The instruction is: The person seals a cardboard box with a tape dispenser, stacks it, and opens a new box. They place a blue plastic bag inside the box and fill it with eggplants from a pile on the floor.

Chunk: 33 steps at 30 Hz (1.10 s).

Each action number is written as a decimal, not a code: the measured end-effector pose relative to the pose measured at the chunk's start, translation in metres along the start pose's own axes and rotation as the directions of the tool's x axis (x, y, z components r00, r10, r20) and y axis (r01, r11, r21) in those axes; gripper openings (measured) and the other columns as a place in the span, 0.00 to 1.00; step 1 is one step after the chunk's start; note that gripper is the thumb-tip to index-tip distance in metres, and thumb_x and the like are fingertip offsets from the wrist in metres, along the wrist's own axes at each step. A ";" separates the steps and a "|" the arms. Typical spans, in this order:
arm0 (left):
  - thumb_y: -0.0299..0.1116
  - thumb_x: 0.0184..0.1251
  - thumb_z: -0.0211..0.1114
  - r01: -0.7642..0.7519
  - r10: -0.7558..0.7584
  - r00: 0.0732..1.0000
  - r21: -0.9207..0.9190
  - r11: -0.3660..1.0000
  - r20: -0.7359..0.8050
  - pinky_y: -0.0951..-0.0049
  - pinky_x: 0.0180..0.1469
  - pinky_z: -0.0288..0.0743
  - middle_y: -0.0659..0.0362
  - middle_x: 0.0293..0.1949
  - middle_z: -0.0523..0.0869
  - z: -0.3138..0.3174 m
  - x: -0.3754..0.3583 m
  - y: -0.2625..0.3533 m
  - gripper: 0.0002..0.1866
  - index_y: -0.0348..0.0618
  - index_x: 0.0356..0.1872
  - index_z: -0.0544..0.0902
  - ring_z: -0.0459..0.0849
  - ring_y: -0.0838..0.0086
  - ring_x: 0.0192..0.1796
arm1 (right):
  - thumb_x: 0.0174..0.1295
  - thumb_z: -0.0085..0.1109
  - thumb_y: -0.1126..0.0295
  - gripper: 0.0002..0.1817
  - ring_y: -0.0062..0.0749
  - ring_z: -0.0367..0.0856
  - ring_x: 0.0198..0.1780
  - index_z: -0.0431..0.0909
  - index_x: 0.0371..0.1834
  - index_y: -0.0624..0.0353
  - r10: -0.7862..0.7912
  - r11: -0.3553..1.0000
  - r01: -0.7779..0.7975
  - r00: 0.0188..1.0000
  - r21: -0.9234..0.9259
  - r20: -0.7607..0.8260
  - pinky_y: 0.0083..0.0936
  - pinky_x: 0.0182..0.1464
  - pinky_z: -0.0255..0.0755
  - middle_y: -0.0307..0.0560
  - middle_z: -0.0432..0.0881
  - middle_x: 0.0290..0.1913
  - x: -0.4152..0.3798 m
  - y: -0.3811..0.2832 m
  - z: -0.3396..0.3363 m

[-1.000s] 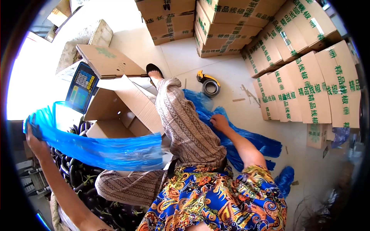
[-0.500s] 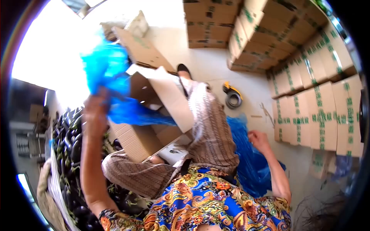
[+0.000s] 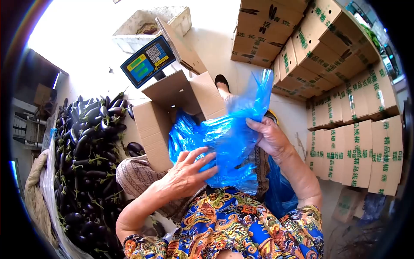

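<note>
A crinkled blue plastic bag spreads over my lap and down into an open cardboard box. My right hand pinches the bag's right side, thumb on top. My left hand lies against the bag's lower left part with its fingers spread. Beyond the box stands a scale display with a keypad and green readouts. More blue plastic lies beside my right thigh.
A large heap of eggplants covers the floor on the left. A white foam box stands beyond the scale. Printed cartons are stacked at the right. A cardboard flap stands behind the display.
My left hand has come down from the upper left to the bag over my lap. My right hand has moved up and inward and now grips the bag. The scale display has come into sight.
</note>
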<state>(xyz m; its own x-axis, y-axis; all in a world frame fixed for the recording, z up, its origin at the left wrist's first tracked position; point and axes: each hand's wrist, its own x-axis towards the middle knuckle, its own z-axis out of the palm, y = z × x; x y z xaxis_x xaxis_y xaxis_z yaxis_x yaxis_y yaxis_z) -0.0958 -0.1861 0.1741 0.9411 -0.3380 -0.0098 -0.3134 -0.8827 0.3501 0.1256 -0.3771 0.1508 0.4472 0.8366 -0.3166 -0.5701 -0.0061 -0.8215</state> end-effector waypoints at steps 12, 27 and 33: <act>0.41 0.72 0.65 -0.132 -0.724 0.690 -0.987 -0.093 -0.024 0.71 0.55 0.75 0.58 0.47 0.85 -0.001 0.042 -0.005 0.19 0.40 0.56 0.79 0.82 0.76 0.49 | 0.74 0.49 0.69 0.21 0.34 0.74 0.65 0.69 0.68 0.63 -0.009 0.983 -0.005 0.997 0.181 0.075 0.36 0.72 0.63 0.49 0.77 0.64 0.010 0.018 0.036; 0.27 0.64 0.72 -0.293 -0.664 0.735 -0.948 -0.123 -0.141 0.74 0.57 0.76 0.65 0.43 0.85 -0.003 0.050 0.005 0.11 0.42 0.46 0.81 0.81 0.80 0.48 | 0.64 0.67 0.53 0.35 0.28 0.78 0.56 0.68 0.65 0.66 -0.226 0.813 0.173 0.974 -0.556 -0.028 0.28 0.58 0.74 0.49 0.77 0.59 0.011 -0.004 0.058; 0.27 0.62 0.74 -0.233 -0.704 0.700 -0.970 -0.063 -0.122 0.73 0.57 0.77 0.63 0.45 0.86 0.006 0.043 0.000 0.14 0.41 0.49 0.83 0.82 0.80 0.49 | 0.68 0.62 0.52 0.39 0.33 0.71 0.66 0.58 0.73 0.65 -0.144 0.990 0.144 0.989 0.003 0.037 0.32 0.65 0.70 0.56 0.71 0.66 0.032 0.013 0.055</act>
<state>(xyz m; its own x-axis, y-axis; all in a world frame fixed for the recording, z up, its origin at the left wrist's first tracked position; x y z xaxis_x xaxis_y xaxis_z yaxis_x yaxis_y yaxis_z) -0.0563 -0.2021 0.1678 0.8946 0.4247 -0.1389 -0.0762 0.4513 0.8891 0.0949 -0.3207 0.1563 0.4987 0.8484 -0.1775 -0.5023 0.1160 -0.8569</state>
